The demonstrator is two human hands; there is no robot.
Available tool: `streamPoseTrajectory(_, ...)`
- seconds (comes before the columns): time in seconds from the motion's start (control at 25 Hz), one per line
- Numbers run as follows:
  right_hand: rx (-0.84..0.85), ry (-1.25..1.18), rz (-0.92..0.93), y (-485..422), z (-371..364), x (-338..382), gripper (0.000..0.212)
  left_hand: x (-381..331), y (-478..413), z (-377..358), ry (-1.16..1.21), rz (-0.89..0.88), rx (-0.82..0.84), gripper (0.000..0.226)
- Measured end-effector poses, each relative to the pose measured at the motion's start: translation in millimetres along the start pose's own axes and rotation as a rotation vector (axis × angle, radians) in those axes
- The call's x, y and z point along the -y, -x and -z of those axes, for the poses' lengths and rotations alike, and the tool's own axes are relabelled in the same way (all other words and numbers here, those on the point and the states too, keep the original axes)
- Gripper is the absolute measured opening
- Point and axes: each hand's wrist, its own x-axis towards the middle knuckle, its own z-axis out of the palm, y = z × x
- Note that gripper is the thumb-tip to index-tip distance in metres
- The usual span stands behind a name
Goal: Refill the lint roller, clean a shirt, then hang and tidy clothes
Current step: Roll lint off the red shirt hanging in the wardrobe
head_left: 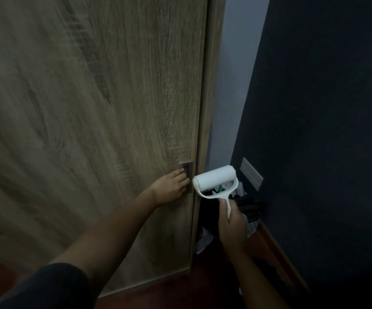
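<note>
Nearest us a dark sleeve [47,286] covers the left upper arm, and both forearms reach out over the reddish floor [202,286]; our right hand [233,224] has its fingers wrapped round the white stem of the lint roller [215,178], which it holds upright in the air just beside the edge of the wardrobe door [91,108], touching nothing else; the roll looks clean and full, so we judge the refill done; a little farther on, our left hand [171,188] lies against the door with its fingers nearly straight, their tips set into the recessed handle [186,172], curled round nothing that we can see; the step in hand looks to be opening the wardrobe, to reach a shirt or a hanger, though no shirt shows; next we would need a sideways or outward draw on that recess (which one we cannot tell), keeping the roller's sticky face off the wood; beyond the roller a dim heap of clutter [247,204] fills the gap by the dark wall [325,108], under a pale wall plate [251,173]
</note>
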Motion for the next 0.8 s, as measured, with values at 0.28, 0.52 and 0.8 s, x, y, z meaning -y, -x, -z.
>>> streamPoseTrajectory(0.28,0.028,-0.061,0.048,-3.9,-12.0,3.0,0.025,2.8,30.4,-4.9,-0.014,0.081,0.023,0.037)
streamPoseTrajectory(0.52,0.139,-0.068,0.112,4.1,-32.7,14.6,0.028,4.2,85.8,8.0,-0.013,0.198,0.139,0.038)
streamPoseTrajectory(0.8,0.208,-0.054,0.208,29.2,-82.3,43.4,0.048,16.4,173.8,24.9,-0.029,0.258,0.328,0.042)
